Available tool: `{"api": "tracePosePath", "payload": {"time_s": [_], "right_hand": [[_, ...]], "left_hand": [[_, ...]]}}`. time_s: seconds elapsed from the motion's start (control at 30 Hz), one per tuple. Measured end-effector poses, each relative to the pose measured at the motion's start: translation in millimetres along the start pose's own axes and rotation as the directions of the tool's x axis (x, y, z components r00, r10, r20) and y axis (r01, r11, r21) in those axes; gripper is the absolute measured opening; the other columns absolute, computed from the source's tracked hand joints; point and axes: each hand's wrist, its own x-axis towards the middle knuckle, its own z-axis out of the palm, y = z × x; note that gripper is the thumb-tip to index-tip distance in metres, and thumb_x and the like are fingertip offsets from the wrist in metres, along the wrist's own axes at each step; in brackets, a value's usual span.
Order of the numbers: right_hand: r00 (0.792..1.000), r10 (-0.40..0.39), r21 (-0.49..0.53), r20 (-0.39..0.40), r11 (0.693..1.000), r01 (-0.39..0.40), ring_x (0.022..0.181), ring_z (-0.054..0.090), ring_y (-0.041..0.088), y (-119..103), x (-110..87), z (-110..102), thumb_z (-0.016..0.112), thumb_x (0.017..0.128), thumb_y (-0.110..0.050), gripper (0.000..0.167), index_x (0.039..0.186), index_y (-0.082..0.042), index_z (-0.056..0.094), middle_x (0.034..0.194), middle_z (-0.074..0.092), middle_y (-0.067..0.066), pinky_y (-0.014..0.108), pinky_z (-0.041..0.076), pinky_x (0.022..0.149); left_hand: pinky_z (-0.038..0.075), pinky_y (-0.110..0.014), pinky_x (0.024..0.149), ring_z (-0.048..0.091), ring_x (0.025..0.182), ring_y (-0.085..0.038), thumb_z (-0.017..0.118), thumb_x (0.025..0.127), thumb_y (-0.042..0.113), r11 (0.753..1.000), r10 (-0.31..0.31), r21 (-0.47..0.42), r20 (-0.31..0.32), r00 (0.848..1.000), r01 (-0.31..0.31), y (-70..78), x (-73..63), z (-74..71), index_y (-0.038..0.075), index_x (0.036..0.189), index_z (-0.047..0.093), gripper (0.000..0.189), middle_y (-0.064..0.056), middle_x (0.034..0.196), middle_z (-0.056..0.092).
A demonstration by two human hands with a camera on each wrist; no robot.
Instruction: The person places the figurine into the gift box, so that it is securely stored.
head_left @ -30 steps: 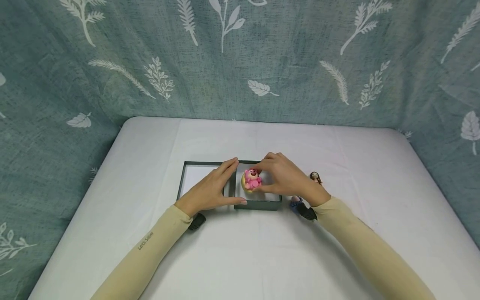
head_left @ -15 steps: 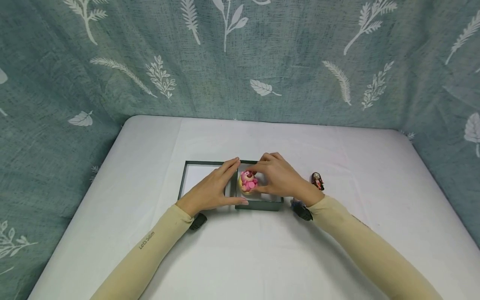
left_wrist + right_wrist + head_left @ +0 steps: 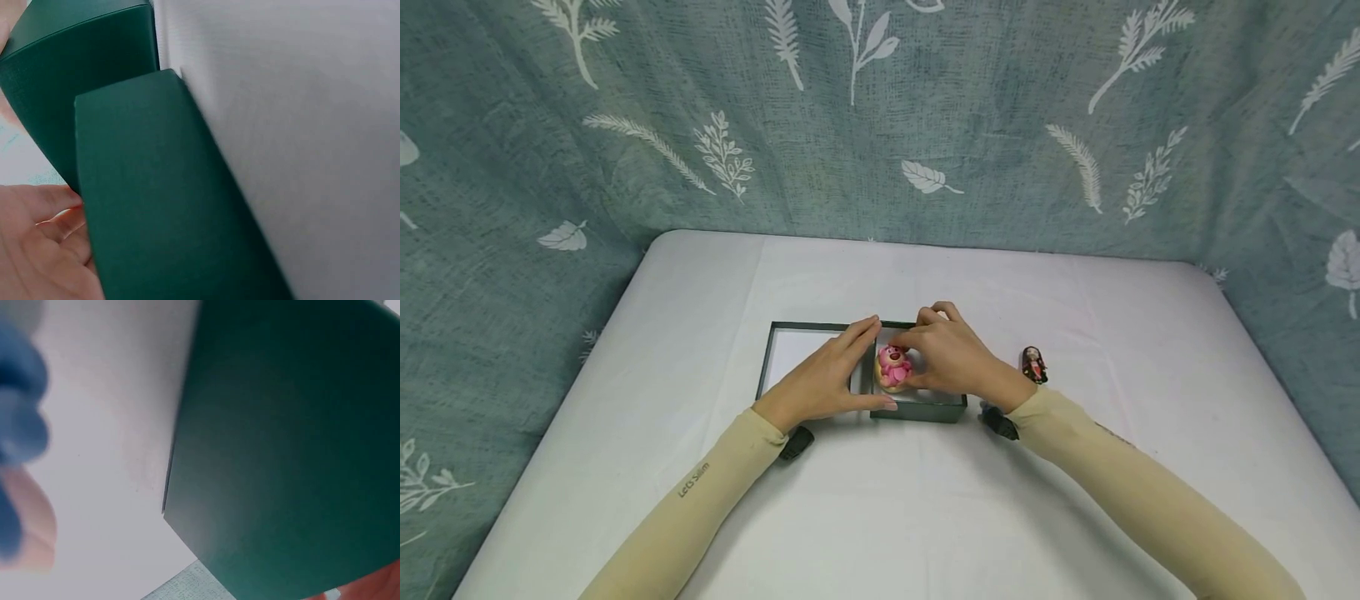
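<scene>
My right hand pinches a pink toy bear figurine with a yellow back between thumb and forefinger. The bear is inside a dark green open box, close to its left wall. My left hand spans that box's left side, fingers straight along the back rim and thumb at the front wall. Beneath the left hand lies a second, white-lined green box part, partly hidden. From the left wrist, the green walls show with the left fingers touching them.
A small dark-haired doll figurine lies right of the box. A blurred blue figure is beside the box in the right wrist view, mostly hidden from the head camera. A white cloth covers the table; a patterned teal curtain hangs behind.
My right hand has moved slightly left with the bear, bringing it nearer the box's left wall. More of the doll figurine shows now. The left hand has stayed in place.
</scene>
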Motion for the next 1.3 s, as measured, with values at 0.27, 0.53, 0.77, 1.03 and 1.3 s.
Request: {"api": "tracePosePath", "payload": {"time_s": [0.27, 0.53, 0.77, 1.03, 1.3], "right_hand": [[1.000, 0.000, -0.072, -0.001, 0.997, 0.000, 0.086, 0.048, 0.017, -2, 1.6, 3, 0.086, 0.070, -0.049, 0.050, 0.110, -0.020, 0.075, 0.092, 0.073, -0.008, 0.048, 0.030, 0.102], [1.000, 0.001, -0.103, 0.008, 0.995, 0.000, 0.086, 0.046, 0.016, -4, 1.6, 2, 0.084, 0.072, -0.050, 0.050, 0.110, -0.020, 0.075, 0.099, 0.075, -0.007, 0.048, 0.031, 0.098], [0.999, 0.020, -0.092, 0.033, 0.996, -0.017, 0.086, 0.045, 0.017, -7, 2.9, 0, 0.081, 0.074, -0.051, 0.052, 0.113, -0.018, 0.074, 0.104, 0.075, -0.004, 0.049, 0.030, 0.098], [0.998, 0.024, -0.175, 0.054, 0.984, -0.014, 0.090, 0.047, 0.018, -10, 2.9, 2, 0.080, 0.076, -0.051, 0.051, 0.115, -0.018, 0.073, 0.106, 0.074, -0.003, 0.052, 0.030, 0.100], [0.998, 0.027, -0.194, 0.054, 0.981, -0.016, 0.089, 0.047, 0.019, -11, 2.1, 1, 0.081, 0.077, -0.049, 0.051, 0.117, -0.018, 0.072, 0.106, 0.074, -0.003, 0.051, 0.031, 0.100]], "left_hand": [[0.036, -0.048, 0.113, 0.034, 0.144, -0.030, 0.064, 0.078, 0.072, 1.000, 0.000, 0.003, -0.002, 1.000, 0.000, 0.1, 0.3, 0.5, 0.010, 0.158, 0.016, 0.112, -0.004, 0.165, 0.016], [0.037, -0.048, 0.113, 0.035, 0.143, -0.031, 0.063, 0.077, 0.073, 1.000, 0.000, 0.002, -0.002, 1.000, 0.000, 1.3, 0.4, -0.8, 0.010, 0.158, 0.016, 0.113, -0.005, 0.164, 0.017], [0.036, -0.046, 0.114, 0.036, 0.143, -0.030, 0.065, 0.078, 0.071, 1.000, -0.010, 0.010, 0.005, 1.000, 0.010, 1.7, 0.4, -0.3, 0.011, 0.158, 0.015, 0.113, -0.004, 0.165, 0.017], [0.036, -0.046, 0.113, 0.036, 0.143, -0.030, 0.067, 0.078, 0.069, 1.000, -0.009, 0.021, 0.000, 1.000, 0.009, 2.2, 0.6, 0.1, 0.010, 0.158, 0.016, 0.111, -0.004, 0.164, 0.017], [0.036, -0.048, 0.114, 0.035, 0.144, -0.030, 0.068, 0.079, 0.067, 1.000, -0.013, 0.014, 0.001, 1.000, 0.013, 2.8, 0.7, 0.5, 0.010, 0.158, 0.016, 0.110, -0.005, 0.165, 0.017]]}}
